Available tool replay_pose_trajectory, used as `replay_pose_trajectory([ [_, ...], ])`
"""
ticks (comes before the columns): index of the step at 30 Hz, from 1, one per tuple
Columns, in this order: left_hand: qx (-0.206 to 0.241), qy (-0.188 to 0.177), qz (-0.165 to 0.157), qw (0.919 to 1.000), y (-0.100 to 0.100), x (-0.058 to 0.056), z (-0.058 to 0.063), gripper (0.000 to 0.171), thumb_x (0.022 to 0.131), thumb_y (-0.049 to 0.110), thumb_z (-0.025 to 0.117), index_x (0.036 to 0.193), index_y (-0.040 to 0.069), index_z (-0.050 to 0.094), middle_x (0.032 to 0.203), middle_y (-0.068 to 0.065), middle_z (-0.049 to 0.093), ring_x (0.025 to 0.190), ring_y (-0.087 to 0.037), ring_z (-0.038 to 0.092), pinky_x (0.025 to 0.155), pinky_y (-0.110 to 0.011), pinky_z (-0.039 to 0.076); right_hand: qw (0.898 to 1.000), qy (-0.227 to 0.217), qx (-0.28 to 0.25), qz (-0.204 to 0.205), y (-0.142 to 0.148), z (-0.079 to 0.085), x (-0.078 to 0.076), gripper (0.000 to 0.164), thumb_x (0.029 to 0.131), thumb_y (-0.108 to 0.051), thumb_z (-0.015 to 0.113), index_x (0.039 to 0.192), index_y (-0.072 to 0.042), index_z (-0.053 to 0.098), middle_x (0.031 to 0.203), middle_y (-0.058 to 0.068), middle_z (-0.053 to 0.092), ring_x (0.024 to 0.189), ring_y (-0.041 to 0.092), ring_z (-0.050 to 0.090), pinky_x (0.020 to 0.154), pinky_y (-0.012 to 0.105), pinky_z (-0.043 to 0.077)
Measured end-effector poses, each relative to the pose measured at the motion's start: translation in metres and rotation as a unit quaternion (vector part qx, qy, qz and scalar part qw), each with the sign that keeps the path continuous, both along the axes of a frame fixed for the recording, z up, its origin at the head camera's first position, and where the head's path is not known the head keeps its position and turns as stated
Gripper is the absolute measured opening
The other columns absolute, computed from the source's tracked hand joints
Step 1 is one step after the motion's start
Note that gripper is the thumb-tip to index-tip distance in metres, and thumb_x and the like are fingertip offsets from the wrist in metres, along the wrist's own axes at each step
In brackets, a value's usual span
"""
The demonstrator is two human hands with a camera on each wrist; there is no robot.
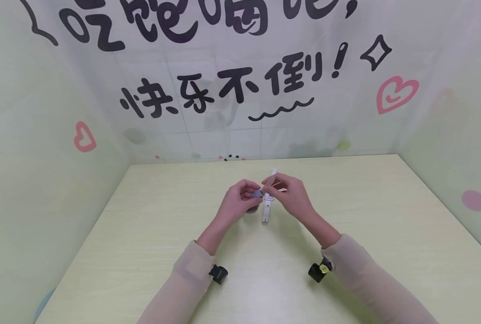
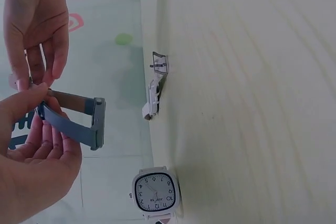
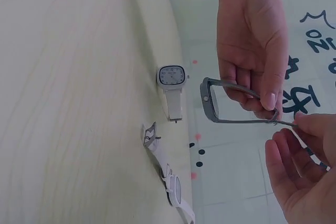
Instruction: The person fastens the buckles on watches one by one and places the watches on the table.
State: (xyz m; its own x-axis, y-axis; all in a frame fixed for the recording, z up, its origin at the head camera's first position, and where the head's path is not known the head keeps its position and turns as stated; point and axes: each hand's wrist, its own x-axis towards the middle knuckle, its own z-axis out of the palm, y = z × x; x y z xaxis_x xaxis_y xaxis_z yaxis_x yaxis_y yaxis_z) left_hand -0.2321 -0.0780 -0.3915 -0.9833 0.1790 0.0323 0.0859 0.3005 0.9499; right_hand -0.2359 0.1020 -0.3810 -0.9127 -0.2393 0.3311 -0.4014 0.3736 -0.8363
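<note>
A blue-grey wristwatch [image 1: 258, 193] is held up between both hands, its strap closed into a loop. My left hand [image 1: 237, 200] grips the strap near its join, as the left wrist view shows with the watch's squarish case [image 2: 98, 124] at the loop's far end. My right hand [image 1: 290, 193] pinches the strap's free end [image 3: 299, 127]. The watch's face is hidden or edge-on in the views. Just below the hands, a white watch with a round dial [image 1: 267, 209] lies stretched out. A white watch with a square dial [image 3: 172, 75] lies beside it, mostly behind my left hand in the head view.
The pale wooden table [image 1: 151, 252] ends at a back wall cloth [image 1: 224, 139] with black lettering. Side cloths [image 1: 447, 180] flank it. A dark camera [image 1: 218, 273] sits at the left cuff and another camera [image 1: 317, 272] at the right cuff.
</note>
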Motion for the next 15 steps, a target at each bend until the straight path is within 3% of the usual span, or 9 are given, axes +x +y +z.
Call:
replay_pose_trajectory([
  [5, 0.004, 0.000, 0.002, 1.0000, -0.0021, -0.0003, 0.0013, 0.028, 0.088, 0.008, 0.075, 0.113, 0.005, 0.064, 0.110, -0.012, 0.073, 0.100, -0.020, 0.069, 0.093, -0.032, 0.058, 0.999, 0.001, -0.039, 0.008, 0.0036, 0.0022, -0.0011, 0.013, 0.093, -0.012, 0.070, 0.103, -0.003, 0.067, 0.110, 0.015, 0.074, 0.097, 0.023, 0.072, 0.086, 0.026, 0.059],
  [11, 0.003, 0.006, -0.009, 0.9999, -0.0051, -0.0017, 0.0006, 0.025, 0.089, 0.012, 0.075, 0.112, 0.006, 0.067, 0.109, -0.012, 0.073, 0.100, -0.019, 0.070, 0.093, -0.033, 0.058, 0.995, 0.001, -0.099, 0.010, 0.0063, 0.0039, -0.0003, 0.029, 0.092, -0.006, 0.070, 0.114, -0.001, 0.051, 0.102, 0.021, 0.070, 0.087, 0.006, 0.068, 0.079, 0.017, 0.057],
  [15, 0.025, 0.004, -0.023, 0.9994, -0.0072, -0.0022, 0.0008, 0.024, 0.090, 0.009, 0.073, 0.112, 0.003, 0.067, 0.109, -0.014, 0.073, 0.098, -0.018, 0.070, 0.091, -0.030, 0.058, 0.993, 0.016, -0.117, 0.012, 0.0064, 0.0033, 0.0001, 0.028, 0.093, -0.006, 0.069, 0.113, 0.001, 0.051, 0.100, 0.021, 0.066, 0.086, 0.003, 0.065, 0.076, 0.016, 0.056],
])
